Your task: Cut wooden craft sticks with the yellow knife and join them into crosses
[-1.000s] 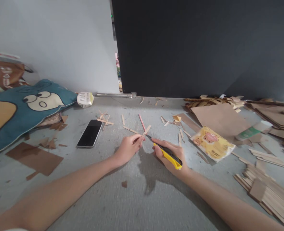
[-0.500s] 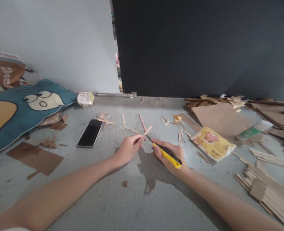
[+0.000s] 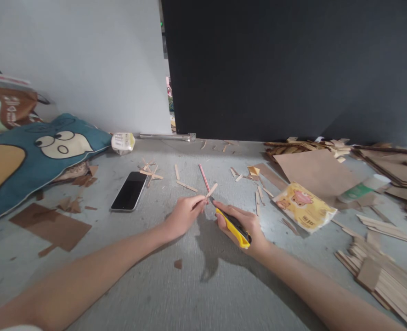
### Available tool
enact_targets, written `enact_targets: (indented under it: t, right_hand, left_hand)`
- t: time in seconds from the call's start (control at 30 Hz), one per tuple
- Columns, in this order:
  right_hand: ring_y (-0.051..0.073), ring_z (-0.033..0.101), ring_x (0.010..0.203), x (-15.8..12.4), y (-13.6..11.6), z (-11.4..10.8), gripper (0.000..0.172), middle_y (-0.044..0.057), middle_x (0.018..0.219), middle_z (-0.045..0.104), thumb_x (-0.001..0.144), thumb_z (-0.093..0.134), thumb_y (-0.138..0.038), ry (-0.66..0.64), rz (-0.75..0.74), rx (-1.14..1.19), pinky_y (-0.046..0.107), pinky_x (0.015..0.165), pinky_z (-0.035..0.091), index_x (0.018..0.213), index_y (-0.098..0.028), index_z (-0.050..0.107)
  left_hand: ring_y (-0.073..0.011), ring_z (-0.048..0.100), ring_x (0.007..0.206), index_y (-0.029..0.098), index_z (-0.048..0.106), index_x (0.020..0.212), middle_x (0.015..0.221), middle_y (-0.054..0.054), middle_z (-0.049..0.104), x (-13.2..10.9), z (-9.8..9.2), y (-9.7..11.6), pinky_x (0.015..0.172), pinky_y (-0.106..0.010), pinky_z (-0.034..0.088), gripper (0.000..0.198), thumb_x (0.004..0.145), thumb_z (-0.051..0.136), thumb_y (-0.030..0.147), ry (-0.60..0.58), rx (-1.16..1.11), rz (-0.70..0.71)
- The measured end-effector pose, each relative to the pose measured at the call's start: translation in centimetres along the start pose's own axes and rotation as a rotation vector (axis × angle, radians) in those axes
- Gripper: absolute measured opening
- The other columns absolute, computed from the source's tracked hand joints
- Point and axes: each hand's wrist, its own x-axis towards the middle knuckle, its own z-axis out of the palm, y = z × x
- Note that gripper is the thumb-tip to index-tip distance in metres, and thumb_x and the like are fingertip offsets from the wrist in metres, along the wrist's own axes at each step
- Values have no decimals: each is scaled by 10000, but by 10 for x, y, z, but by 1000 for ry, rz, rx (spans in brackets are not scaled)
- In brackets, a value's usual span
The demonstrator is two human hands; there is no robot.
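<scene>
**Knife blade at a small wooden stick, mid-table**

Head view. Left hand pinching 1 small wooden stick between thumb and fingers; the far end juts free, up and to the right. Right hand wrapped around a yellow-and-black utility knife, blade pointing away and leftward to the stick's near part; whether the edge touches is too small to tell.

Just beyond: a pink striped rod, its near end meeting the stick in the view, contact unclear. 2 loose sticks lie left of the rod.

Room: between the forearms the table runs broadly toward the wearer, 1 brown scrap on it. Left limit, a phone, well apart from the left hand. Right limit, tighter: thin slats near the right hand, then a yellow packet. Stacked wood strips stand off beyond the right forearm. Far edge: a dark panel rises behind the table.
</scene>
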Motion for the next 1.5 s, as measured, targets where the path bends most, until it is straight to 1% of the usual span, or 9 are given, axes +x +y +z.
enact_targets:
  t: [0.13,0.37,0.53,0.8,0.97,1.17,1.3,1.43,1.5]
  right_hand:
    - [160,735,696,1,0,-1,326,49,871,769,1022,552,-227,-34,39,2,282,662,612,1326,-205,669]
    - [152,722,653,0,1,0,299,37,849,772,1024,571,-272,12,64,5,266,630,605,1289,-221,699]
    - [160,736,673,-1,0,-1,308,41,863,778,1024,569,-279,12,52,10,273,638,612,1301,-227,692]
    - [156,748,700,1,1,-1,318,47,888,779,1030,564,-286,-30,65,12,263,663,620,1313,-211,688]
    - [159,758,734,2,1,0,326,56,915,784,1033,554,-270,-29,31,11,266,694,627,1333,-211,668]
    - [161,747,717,2,0,-1,332,62,910,784,1023,558,-261,-43,61,3,280,697,627,1333,-209,664]
    - [157,751,705,0,-1,-1,310,47,888,782,1026,570,-264,1,71,12,270,680,626,1312,-222,682]
    - [142,735,684,-3,-2,-1,385,34,869,765,1017,569,-196,11,-93,-26,251,668,615,1396,-240,625]
    - [138,720,668,-4,-2,-1,436,26,842,747,1009,578,-187,-32,-185,-51,241,643,606,1441,-241,590]
  left_hand:
    - [-134,461,612,196,537,706,623,33,510,0,0,1,641,-255,345,367,999,453,402,-1,15,7]
    - [-135,473,611,197,525,701,624,31,519,0,1,5,641,-261,352,383,1010,445,408,31,-21,-28]
    - [-135,472,617,201,498,692,626,33,503,0,1,6,650,-259,352,386,1013,436,408,45,-21,-26]
    - [-131,442,619,200,517,721,631,39,485,-2,2,3,636,-255,337,360,1005,446,408,-2,19,-2]
    - [-131,452,616,197,528,737,632,39,493,-1,2,4,630,-253,342,362,1011,436,416,21,-18,-22]
    - [-136,484,619,196,548,730,629,31,525,-1,2,4,629,-250,364,371,1011,447,416,42,-11,-16]
    - [-131,490,613,192,566,736,635,27,544,-1,2,4,622,-247,369,366,1005,461,417,33,-21,-34]
    - [-117,458,533,185,590,759,607,28,546,4,1,4,560,-242,372,352,984,472,427,158,-140,-194]
    - [-108,452,496,174,632,858,613,33,557,7,-1,3,533,-236,382,326,972,490,444,160,-237,-233]
